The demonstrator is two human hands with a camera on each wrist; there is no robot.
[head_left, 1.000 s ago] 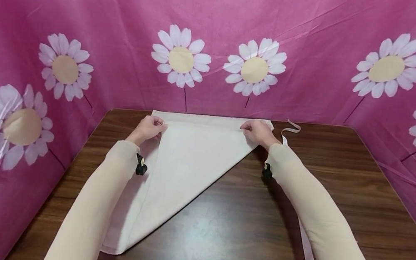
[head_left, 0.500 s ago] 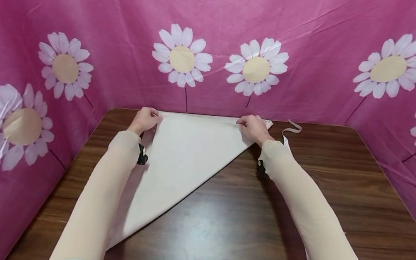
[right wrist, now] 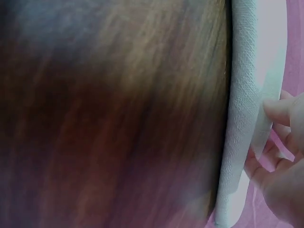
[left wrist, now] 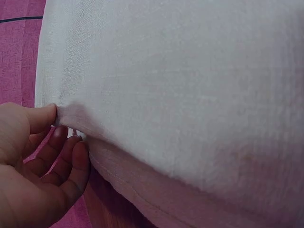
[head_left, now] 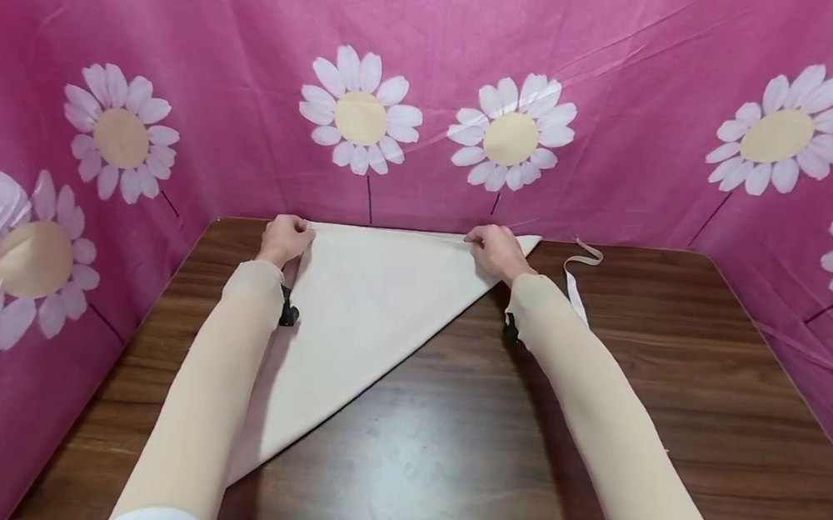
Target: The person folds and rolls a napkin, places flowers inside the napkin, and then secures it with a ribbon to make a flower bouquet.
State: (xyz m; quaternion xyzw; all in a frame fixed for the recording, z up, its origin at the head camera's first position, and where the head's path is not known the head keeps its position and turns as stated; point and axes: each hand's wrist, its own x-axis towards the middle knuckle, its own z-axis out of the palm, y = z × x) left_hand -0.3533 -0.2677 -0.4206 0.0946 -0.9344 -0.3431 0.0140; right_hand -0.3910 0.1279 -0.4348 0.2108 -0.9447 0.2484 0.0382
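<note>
A cream cloth (head_left: 366, 314), folded into a triangle, lies on the wooden table with its straight edge along the far side. Its long slanted fold runs from the front left up to a point at the far right. My left hand (head_left: 286, 239) pinches the far left corner; in the left wrist view the thumb (left wrist: 42, 118) presses the edge from above, and a lower layer of cloth shows beneath. My right hand (head_left: 498, 251) pinches the far edge near the right point. The right wrist view shows the thick folded edge (right wrist: 242, 95) beside its fingers.
A narrow pale ribbon (head_left: 584, 259) curls on the table (head_left: 678, 360) to the right, partly behind my right sleeve. A pink curtain (head_left: 439, 28) printed with daisies closes off the far edge and both sides.
Both hands have drawn the upper layer's edge away from me until it meets the far edge, covering the strip that showed there. They then shifted slightly left.
</note>
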